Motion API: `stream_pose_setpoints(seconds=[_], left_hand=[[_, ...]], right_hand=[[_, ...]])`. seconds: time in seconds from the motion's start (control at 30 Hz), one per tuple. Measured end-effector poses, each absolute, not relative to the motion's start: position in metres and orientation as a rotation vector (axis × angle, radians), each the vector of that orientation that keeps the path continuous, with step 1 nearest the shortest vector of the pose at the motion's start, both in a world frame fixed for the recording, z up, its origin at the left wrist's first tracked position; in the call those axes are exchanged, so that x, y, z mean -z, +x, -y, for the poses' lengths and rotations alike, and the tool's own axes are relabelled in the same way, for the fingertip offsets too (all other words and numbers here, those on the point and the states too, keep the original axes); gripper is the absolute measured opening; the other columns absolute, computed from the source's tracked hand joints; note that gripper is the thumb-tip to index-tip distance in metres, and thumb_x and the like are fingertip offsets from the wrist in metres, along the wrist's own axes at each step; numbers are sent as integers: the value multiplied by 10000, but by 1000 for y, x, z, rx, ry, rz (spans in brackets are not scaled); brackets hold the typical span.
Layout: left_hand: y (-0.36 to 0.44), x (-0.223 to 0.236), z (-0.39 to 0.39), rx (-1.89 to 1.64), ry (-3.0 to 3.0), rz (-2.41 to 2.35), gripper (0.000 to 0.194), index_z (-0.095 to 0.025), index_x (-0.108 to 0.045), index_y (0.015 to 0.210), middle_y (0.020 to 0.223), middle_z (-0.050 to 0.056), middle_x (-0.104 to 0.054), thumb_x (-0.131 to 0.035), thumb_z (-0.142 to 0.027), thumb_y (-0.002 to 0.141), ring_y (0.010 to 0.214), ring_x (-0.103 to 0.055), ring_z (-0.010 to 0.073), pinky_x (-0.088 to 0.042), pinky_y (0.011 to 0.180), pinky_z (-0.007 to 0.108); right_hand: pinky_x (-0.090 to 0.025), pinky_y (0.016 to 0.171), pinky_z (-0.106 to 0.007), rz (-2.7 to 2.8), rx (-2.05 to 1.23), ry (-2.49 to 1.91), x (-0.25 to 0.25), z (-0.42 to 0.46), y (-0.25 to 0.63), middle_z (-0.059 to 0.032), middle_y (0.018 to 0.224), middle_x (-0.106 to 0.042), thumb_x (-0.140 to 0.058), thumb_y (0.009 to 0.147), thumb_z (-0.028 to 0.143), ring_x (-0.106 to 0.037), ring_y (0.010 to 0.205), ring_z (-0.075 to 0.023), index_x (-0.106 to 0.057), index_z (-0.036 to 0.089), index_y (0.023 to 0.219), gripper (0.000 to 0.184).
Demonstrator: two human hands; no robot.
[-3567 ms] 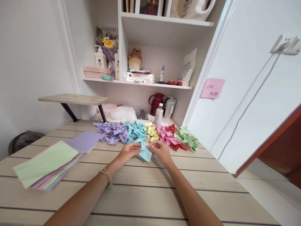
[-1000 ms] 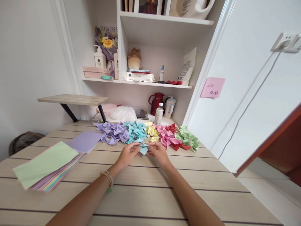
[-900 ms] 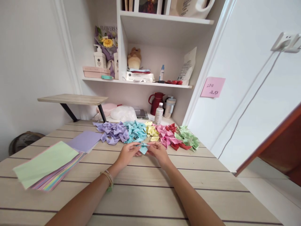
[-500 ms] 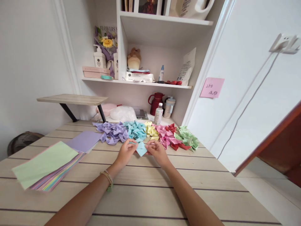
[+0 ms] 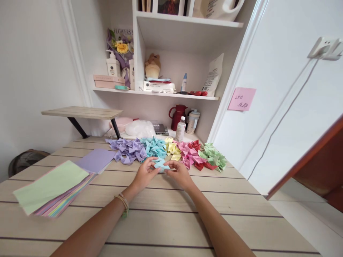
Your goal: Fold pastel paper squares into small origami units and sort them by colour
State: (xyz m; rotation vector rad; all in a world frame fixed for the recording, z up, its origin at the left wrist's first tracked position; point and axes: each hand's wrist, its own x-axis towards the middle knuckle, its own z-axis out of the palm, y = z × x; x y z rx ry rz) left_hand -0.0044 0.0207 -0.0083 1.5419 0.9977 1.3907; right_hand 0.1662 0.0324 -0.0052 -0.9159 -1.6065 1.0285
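A small folded piece of light blue paper [image 5: 161, 164] is held between both hands just above the table. My left hand [image 5: 146, 173] pinches its left side, thumb in front. On its right side, the fingers and thumb of my right hand [image 5: 180, 173] are closed. Right behind lies a heap of blue folded paper pieces [image 5: 155, 146]. Purple folded pieces [image 5: 128, 150] are piled to its left. Yellow pieces [image 5: 171, 145], pink pieces [image 5: 188, 151] with some red ones [image 5: 206, 166], and green pieces [image 5: 213, 156] follow to the right.
On the left of the slatted table [image 5: 166, 221] lies a fanned stack of coloured paper [image 5: 56, 182], with purple sheets [image 5: 97, 159] behind. A small raised stand [image 5: 83, 112] is at the back left. A bottle [image 5: 180, 129] and a red jug [image 5: 178, 117] stand behind the heaps.
The blue paper showed a flat point toward me; now it is folded into a lower, narrower shape. Both thumbs have shifted at its front edge, and the hands stay in the same place.
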Motion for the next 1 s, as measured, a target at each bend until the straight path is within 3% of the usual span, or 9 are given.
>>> stream_pose_setpoints(seconds=[0.27, 0.47, 0.63, 0.83, 1.0], left_hand=[[-8, 6, -17, -1368, 1792, -1143, 272, -180, -664, 891, 824, 51, -670, -670, -339, 670, 688, -589, 173, -477, 674, 289], [-12, 0, -12, -1316, 2066, -1233, 130, -226, -677, 764, 755, 40, -680, -615, -336, 731, 694, -582, 201, -435, 697, 300], [-11, -2, -10, -1320, 2071, -1176, 133, -226, -664, 761, 763, 38, -666, -588, -335, 754, 739, -576, 202, -425, 730, 295], [-7, 5, -15, -1279, 1996, -1153, 200, -198, -622, 899, 737, 10, -626, -614, -304, 729, 660, -559, 151, -442, 642, 257], [-7, 11, -19, -1367, 1819, -1187, 375, -173, -581, 936, 660, -24, -565, -715, -317, 617, 614, -543, 130, -428, 567, 228]], right_hand=[[-499, 676, -317, 1686, -997, -952, 7, -31, 166, -69, 890, -687, -643, 676, 324, -631, 765, -199, -625, 152, 1030, 394], [-455, 615, -271, 2007, -672, -1009, 2, -25, 167, -43, 811, -704, -518, 795, 329, -609, 672, -175, -701, 197, 891, 245], [-414, 531, -241, 2028, -628, -1057, 1, -27, 168, -31, 661, -683, -455, 834, 342, -592, 571, -160, -705, 186, 774, 300], [-454, 615, -256, 2094, -577, -1015, 0, -26, 170, -39, 788, -698, -443, 825, 238, -638, 633, -166, -641, 212, 1020, 278], [-447, 582, -247, 2037, -659, -1046, 3, -26, 167, -33, 694, -680, -450, 804, 213, -630, 602, -166, -600, 188, 985, 237]])
